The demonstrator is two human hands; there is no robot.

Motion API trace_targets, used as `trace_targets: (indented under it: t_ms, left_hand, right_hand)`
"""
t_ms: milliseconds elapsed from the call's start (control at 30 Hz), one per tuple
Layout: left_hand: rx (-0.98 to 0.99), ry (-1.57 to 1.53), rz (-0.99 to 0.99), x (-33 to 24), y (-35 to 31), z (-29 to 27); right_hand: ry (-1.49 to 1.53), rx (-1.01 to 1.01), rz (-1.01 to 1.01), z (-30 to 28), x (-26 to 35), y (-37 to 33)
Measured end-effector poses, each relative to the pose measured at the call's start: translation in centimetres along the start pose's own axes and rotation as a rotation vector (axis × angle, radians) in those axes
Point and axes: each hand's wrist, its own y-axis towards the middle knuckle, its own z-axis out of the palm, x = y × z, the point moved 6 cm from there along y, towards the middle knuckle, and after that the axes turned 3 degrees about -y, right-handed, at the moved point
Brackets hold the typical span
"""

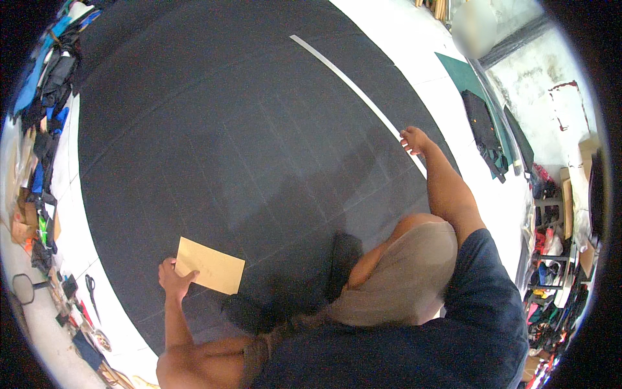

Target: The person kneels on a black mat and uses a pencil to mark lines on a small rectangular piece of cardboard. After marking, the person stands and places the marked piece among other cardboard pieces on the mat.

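A wide sheet of black fabric (194, 129), crossed by faint pale lines, lies spread in front of me. At the near left, my left hand (175, 279) is closed on the edge of a tan rectangular card (210, 266), thumb on top. The card lies over the fabric, slightly turned. Farther off to the right, my right hand (414, 141) has its fingers curled at a long, thin whitish ruler (350, 81). The ruler runs from the far middle of the fabric down toward the right, past my hand. My fingertips partly cover it.
My bent knee (414, 223) rests over the fabric's near side. Dark-handled scissors (92, 295) lie on the white floor (113, 311) at left. Cloth bundles (58, 78) line the far left. A green mat (460, 71) and a black fabric piece (481, 123) lie at right, beside crowded shelves (551, 272).
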Motion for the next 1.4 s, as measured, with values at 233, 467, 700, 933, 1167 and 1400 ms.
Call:
trace_targets:
  t_ms: [233, 467, 700, 933, 1167, 1400]
  left_hand:
    - [-0.011, -0.07, -0.007, 1.9, 0.0, 0.1]
    - [-0.055, -0.168, -0.001, 2.9, 0.2, 0.6]
    - [-0.104, -0.242, 0.033, 4.4, 0.9, 1.8]
    - [-0.001, -0.488, -0.069, 2.9, 0.1, 0.9]
    - [-0.007, -0.677, -0.057, 5.5, 0.0, 0.1]
    - [-0.162, -1.296, -0.282, 10.6, 0.5, 0.3]
  right_hand:
    - [-0.049, -0.015, -0.051, 0.6, 1.8, -1.3]
    - [-0.033, -0.057, -0.026, 0.9, 1.9, -0.9]
    - [-0.066, -0.052, -0.028, 0.6, 1.3, -1.3]
    - [-0.063, -0.057, -0.011, 0.8, 1.5, -1.3]
    - [-0.158, 0.008, -0.11, 1.8, 2.3, -0.8]
    - [-0.056, -0.014, -0.031, 1.3, 1.8, -0.8]
